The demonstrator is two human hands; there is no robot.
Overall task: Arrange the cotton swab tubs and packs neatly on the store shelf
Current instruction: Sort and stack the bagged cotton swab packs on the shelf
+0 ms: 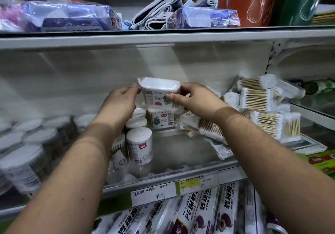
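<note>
Both hands hold a square cotton swab tub (157, 93) at the middle of the shelf. My left hand (121, 103) touches its left side with the fingertips, and my right hand (192, 99) grips its right side, thumb on the front label. The tub sits on top of a second square tub (160, 119). Round swab tubs (139, 143) stand in front and to the left. Flat packs of wooden-stick swabs (257, 99) lie piled at the right.
A blurred row of round tubs (23, 165) fills the shelf's left end. The shelf's front rail (163, 183) carries price labels. Plastic wrap rolls (199, 212) lie on the shelf below. Bagged goods (72, 16) crowd the upper shelf.
</note>
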